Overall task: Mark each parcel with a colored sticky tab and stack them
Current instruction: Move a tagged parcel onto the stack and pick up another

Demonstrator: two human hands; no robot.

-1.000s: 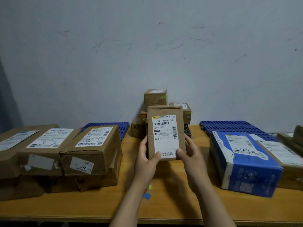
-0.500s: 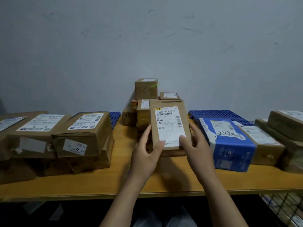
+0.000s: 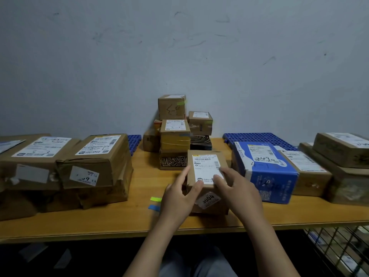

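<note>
Head view. The landmark is the brown parcel [image 3: 206, 176] resting on the counter [image 3: 119, 218] near its front edge, its white shipping label facing up.

Progress: behind that parcel, against the wall, stands a stack of small parcels [image 3: 175, 132]; at least two of them show a green tab, one on the top box [image 3: 173, 106] and one on the box to its right [image 3: 200, 122]. This part is judged done. No colored tab is visible on the landmark parcel, so it is judged still unmarked. A yellow-green tab [image 3: 156, 199] and a blue tab [image 3: 154, 207] lie on the counter just left of it, unused. Larger parcels well to its left [image 3: 99, 156] and a blue box [image 3: 263, 170] just to its right show no tabs and are judged still to do.

Hands: the left hand [image 3: 179, 193] holds the parcel's left near corner, its grip closed on it with the thumb on the label. The right hand [image 3: 235, 186] lies over the right near side, fingers bent onto the top face, also holding the parcel. Both forearms reach forward from the bottom edge.
</note>
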